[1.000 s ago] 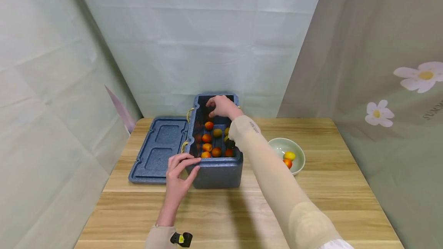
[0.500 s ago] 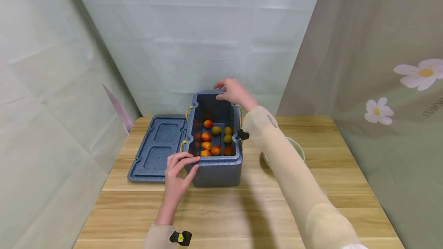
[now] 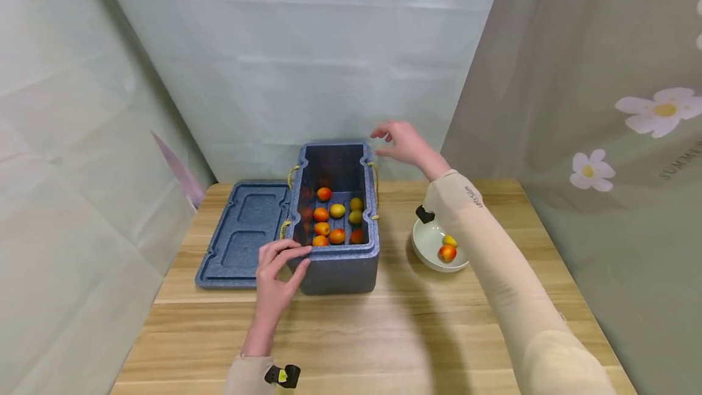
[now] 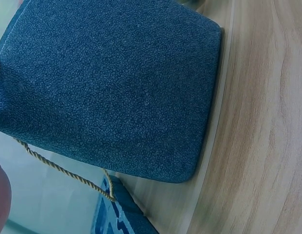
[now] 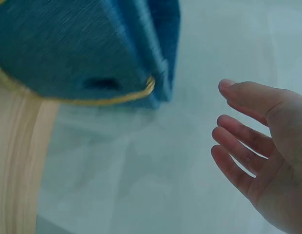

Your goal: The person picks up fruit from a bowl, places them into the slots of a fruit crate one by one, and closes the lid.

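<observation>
A deep speckled blue foam box (image 3: 341,276) stands uncovered on the table, with yellow rope handles on its sides. Several small red, orange, yellow and green fruits (image 3: 337,211) lie on its floor, mostly toward the near end. My left hand (image 3: 274,273) holds the near left corner of the rim, fingers over the edge and thumb lower on the outside. Beyond the far right corner of the box, my right hand (image 3: 404,142) is in the air. Its fingers are slightly bent and apart, and its palm holds nothing in the right wrist view.
The blue lid (image 3: 247,242) lies flat left of the box. On the right, partly under the right forearm, a pale bowl (image 3: 421,247) contains a yellow fruit (image 3: 450,241) and a red-orange one (image 3: 446,253). Fabric walls (image 3: 329,66) enclose the wooden table (image 3: 340,346).
My right hand has risen out of the far end of the box and moved right, past its rim. The left hand keeps its place on the corner. The view has shifted slightly.
</observation>
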Demonstrator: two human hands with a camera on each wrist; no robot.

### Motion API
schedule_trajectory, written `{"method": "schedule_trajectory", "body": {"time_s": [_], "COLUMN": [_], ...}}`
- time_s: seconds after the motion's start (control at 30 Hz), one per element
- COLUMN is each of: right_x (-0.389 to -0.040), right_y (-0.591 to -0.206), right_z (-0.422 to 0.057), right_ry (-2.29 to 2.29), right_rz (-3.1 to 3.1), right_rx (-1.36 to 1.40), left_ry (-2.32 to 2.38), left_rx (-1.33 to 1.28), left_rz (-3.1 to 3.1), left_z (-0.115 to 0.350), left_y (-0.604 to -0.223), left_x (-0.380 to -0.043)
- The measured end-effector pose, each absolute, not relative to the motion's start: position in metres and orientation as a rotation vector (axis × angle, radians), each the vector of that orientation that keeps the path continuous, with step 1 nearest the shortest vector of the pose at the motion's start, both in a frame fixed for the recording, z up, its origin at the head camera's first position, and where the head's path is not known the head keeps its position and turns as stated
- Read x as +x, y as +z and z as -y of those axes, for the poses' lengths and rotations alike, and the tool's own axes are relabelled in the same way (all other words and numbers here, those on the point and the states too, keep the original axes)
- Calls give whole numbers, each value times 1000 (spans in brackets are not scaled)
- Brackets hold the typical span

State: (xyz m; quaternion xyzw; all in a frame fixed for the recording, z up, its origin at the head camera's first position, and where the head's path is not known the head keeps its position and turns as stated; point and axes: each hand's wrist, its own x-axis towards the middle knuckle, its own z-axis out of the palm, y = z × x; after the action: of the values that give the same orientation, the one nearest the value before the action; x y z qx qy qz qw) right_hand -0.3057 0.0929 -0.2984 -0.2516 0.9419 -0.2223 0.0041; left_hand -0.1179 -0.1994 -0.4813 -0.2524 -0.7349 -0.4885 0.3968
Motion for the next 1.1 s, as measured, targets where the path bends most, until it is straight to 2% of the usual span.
{"method": "schedule_trajectory", "body": {"time_s": [0.5, 1.1], "right_x": [-287, -254], "right_y": [-327, -399], "right_z": [-144, -194], "right_ry": [-547, -273], "right_rz": [-2955, -2778], "right_rx": [-781, -860], "left_ry": [-1233, -1235], "left_rx": [-613, -615], "left_rz": [1879, 1880], "left_z": [199, 200], "left_y": [-481, -481], "left_x": [-113, -112]}}
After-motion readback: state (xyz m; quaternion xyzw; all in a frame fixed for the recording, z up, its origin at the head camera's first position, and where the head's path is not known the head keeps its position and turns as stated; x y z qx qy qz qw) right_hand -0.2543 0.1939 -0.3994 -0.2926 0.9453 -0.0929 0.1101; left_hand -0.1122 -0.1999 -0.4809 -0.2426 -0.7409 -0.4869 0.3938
